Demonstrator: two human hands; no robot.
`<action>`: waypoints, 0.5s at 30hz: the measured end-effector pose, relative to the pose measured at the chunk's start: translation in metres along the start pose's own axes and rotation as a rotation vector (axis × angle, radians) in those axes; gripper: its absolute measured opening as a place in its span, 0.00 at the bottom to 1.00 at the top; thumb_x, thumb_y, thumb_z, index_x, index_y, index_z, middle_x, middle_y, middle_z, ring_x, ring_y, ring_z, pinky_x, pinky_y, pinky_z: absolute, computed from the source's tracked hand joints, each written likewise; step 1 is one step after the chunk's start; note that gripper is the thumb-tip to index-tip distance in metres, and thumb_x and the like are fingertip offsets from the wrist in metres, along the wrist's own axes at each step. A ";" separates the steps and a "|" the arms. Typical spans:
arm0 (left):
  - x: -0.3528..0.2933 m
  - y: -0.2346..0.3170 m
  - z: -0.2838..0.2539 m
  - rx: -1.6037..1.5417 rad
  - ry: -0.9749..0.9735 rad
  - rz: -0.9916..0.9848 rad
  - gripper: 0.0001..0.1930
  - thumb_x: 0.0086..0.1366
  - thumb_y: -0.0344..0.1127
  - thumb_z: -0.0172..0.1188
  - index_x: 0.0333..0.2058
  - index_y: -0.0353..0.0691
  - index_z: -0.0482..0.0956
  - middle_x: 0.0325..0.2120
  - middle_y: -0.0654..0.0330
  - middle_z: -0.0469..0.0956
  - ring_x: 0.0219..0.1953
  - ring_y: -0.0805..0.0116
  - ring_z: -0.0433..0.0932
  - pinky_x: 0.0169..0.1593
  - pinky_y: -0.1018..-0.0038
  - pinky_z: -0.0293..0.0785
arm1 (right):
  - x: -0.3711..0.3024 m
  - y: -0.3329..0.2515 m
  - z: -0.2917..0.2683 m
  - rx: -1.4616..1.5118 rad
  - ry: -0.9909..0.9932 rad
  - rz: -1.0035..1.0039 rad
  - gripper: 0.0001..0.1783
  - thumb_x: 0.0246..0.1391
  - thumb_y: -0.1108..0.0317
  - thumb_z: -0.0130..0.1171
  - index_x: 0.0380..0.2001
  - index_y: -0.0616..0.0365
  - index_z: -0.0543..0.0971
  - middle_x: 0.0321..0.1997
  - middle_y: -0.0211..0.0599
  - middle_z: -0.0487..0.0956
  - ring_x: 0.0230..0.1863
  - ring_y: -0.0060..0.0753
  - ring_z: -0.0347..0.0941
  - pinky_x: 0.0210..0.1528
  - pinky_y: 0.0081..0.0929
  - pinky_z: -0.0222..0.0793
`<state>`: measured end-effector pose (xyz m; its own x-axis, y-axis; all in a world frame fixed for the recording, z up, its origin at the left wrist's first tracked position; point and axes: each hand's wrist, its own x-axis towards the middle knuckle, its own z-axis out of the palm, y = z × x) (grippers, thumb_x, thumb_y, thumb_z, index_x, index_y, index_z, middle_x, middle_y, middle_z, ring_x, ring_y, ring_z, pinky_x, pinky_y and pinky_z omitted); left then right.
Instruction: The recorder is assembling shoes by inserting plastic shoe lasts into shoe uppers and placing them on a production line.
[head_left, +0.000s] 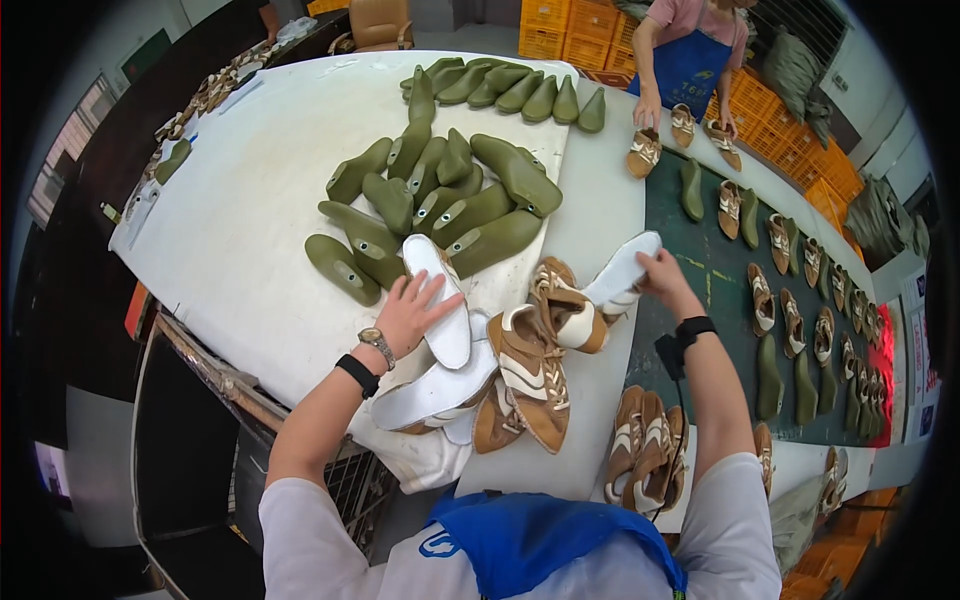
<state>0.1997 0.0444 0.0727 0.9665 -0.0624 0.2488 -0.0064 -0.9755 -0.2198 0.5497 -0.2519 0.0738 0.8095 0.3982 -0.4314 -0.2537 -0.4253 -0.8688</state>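
My left hand point(412, 312) lies with fingers spread across the edge of a shoe upper point(440, 335) turned white-bottom up. My right hand point(664, 282) pinches the end of another shoe upper point(625, 268), whose white underside faces up. Between my hands is a loose pile of brown and cream laced shoe uppers point(530, 370). Some stand on their sides, and one upturned upper point(430, 398) shows its white bottom close to my left wrist. Beyond my left hand lies a heap of green shoe lasts point(440, 205), partly touching the upturned upper.
A green conveyor belt point(715, 275) on the right carries rows of uppers and lasts. More uppers point(645, 445) stand near my right elbow. A row of lasts point(515, 90) lines the white table's point(230, 180) far side. Across from me, a co-worker's hand point(648, 108) touches a shoe.
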 end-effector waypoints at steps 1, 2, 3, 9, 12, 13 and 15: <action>-0.004 -0.005 0.014 -0.087 -0.027 0.056 0.33 0.48 0.25 0.56 0.56 0.51 0.63 0.54 0.53 0.63 0.55 0.56 0.64 0.55 0.63 0.63 | 0.000 0.001 0.021 -0.043 -0.009 -0.006 0.34 0.49 0.53 0.58 0.55 0.55 0.59 0.50 0.42 0.69 0.48 0.41 0.69 0.46 0.46 0.68; 0.003 -0.010 0.018 -0.200 0.045 0.059 0.27 0.48 0.27 0.56 0.51 0.49 0.70 0.48 0.53 0.71 0.50 0.56 0.70 0.51 0.66 0.67 | 0.004 0.002 0.024 -0.034 -0.064 -0.016 0.39 0.49 0.51 0.58 0.59 0.51 0.53 0.54 0.43 0.66 0.52 0.42 0.66 0.49 0.48 0.66; 0.006 -0.020 0.020 -0.203 0.039 0.061 0.27 0.48 0.27 0.56 0.51 0.49 0.70 0.48 0.53 0.71 0.50 0.56 0.70 0.51 0.66 0.67 | 0.003 0.003 0.032 -0.024 -0.126 -0.021 0.44 0.49 0.50 0.57 0.63 0.48 0.47 0.58 0.45 0.63 0.55 0.43 0.63 0.51 0.50 0.63; 0.082 -0.081 -0.035 -1.214 0.152 -0.799 0.12 0.61 0.38 0.56 0.37 0.37 0.78 0.32 0.65 0.78 0.32 0.74 0.75 0.36 0.78 0.70 | 0.013 0.036 0.047 -0.211 -0.168 -0.190 0.56 0.44 0.52 0.63 0.64 0.61 0.38 0.60 0.55 0.60 0.59 0.48 0.60 0.59 0.33 0.57; 0.120 -0.078 -0.036 -1.795 0.235 -0.709 0.15 0.64 0.42 0.52 0.43 0.37 0.73 0.36 0.65 0.77 0.34 0.79 0.75 0.37 0.79 0.73 | 0.023 0.054 0.056 -0.182 -0.071 -0.317 0.54 0.41 0.61 0.64 0.63 0.64 0.40 0.58 0.58 0.63 0.59 0.48 0.61 0.59 0.30 0.57; 0.135 -0.069 -0.041 -1.896 0.185 -0.681 0.15 0.64 0.43 0.51 0.43 0.38 0.73 0.36 0.65 0.77 0.34 0.79 0.76 0.39 0.78 0.74 | 0.024 0.060 0.056 -0.199 -0.024 -0.322 0.53 0.40 0.66 0.64 0.63 0.64 0.42 0.57 0.59 0.64 0.58 0.48 0.62 0.59 0.30 0.57; 0.155 -0.055 -0.030 -2.009 0.081 -0.650 0.16 0.65 0.43 0.51 0.44 0.38 0.72 0.37 0.65 0.77 0.36 0.77 0.77 0.41 0.77 0.75 | 0.027 0.067 0.058 -0.197 0.021 -0.348 0.48 0.40 0.68 0.61 0.63 0.56 0.48 0.54 0.59 0.66 0.54 0.52 0.65 0.56 0.33 0.61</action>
<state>0.3423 0.0823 0.1519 0.9330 0.3442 -0.1051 -0.0084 0.3127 0.9498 0.5234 -0.2220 -0.0098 0.8405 0.5300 -0.1124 0.1427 -0.4167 -0.8978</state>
